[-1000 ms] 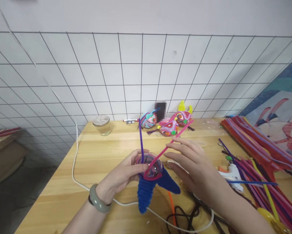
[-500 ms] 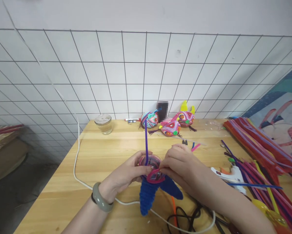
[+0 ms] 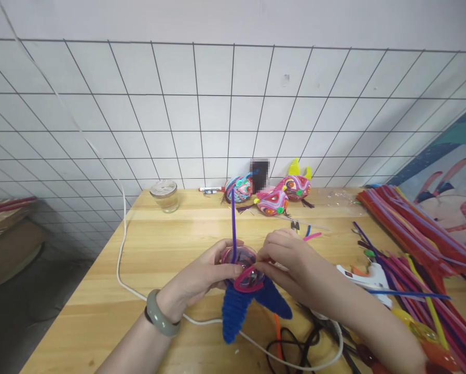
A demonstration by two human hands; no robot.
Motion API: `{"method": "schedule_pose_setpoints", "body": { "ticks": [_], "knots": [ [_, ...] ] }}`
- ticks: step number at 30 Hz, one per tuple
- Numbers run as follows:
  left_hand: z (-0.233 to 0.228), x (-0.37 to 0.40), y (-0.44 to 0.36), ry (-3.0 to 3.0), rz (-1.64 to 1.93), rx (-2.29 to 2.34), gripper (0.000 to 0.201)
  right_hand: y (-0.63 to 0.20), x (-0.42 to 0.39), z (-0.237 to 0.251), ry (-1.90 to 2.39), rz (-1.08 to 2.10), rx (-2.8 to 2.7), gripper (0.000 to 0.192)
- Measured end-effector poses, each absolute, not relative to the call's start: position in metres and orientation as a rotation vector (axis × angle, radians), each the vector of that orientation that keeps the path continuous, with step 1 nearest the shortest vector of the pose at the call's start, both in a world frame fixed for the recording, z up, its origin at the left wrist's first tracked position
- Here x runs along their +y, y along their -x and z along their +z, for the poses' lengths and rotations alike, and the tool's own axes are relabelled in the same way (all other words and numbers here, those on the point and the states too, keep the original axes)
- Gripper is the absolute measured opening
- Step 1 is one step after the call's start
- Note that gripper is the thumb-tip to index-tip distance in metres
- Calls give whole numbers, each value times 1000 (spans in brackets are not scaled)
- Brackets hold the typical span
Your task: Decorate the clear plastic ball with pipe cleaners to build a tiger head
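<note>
My left hand point(image 3: 213, 267) is closed round the left side of a clear plastic ball point(image 3: 244, 255), its thumb across the front. Fingers of my right hand point(image 3: 282, 259) pinch a pink pipe cleaner point(image 3: 244, 282), which lies as a loop on the ball's front. A purple pipe cleaner point(image 3: 233, 223) rises from the ball near my left thumb. Two fuzzy blue ear-like pieces point(image 3: 234, 311) point down from its lower side. Pink strands edge the ball; my fingers hide part of it.
Several finished yarn-covered fish-like crafts point(image 3: 272, 201) sit at the back by a glass cup point(image 3: 165, 196). To the right lie a white glue gun point(image 3: 375, 278) and bundles of pipe cleaners point(image 3: 404, 208). A white cable point(image 3: 120, 259) and black cords point(image 3: 295, 345) run across the table.
My right hand has shifted slightly at the ball's right side, still pinching the pink pipe cleaner. My left hand and the ball stay nearly in place; the view tilts a little.
</note>
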State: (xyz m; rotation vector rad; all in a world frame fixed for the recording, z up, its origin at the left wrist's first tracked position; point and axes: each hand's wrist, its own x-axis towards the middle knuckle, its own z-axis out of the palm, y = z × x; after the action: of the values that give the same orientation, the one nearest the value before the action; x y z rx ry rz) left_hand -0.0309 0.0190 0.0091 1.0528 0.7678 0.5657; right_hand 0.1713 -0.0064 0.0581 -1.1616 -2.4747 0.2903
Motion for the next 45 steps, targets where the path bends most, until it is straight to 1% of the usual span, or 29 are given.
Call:
{"method": "schedule_pose_setpoints", "body": {
  "ticks": [9, 27, 34, 40, 45],
  "knots": [
    [6, 20, 32, -1053, 580, 768, 43, -175, -3, 54, 1157, 378, -2449, 13],
    [4, 21, 33, -1073, 593, 705, 47, -172, -2, 56, 1171, 348, -2492, 14],
    [6, 19, 30, -1031, 553, 691, 37, -170, -2, 57, 1171, 346, -2534, 18],
    [1, 18, 23, -1063, 616, 720, 35, -168, -2, 53, 1154, 326, -2530, 14],
    [1, 17, 22, -1063, 610, 770, 33, -167, -1, 51, 1118, 314, -2546, 17]
  ]
}}
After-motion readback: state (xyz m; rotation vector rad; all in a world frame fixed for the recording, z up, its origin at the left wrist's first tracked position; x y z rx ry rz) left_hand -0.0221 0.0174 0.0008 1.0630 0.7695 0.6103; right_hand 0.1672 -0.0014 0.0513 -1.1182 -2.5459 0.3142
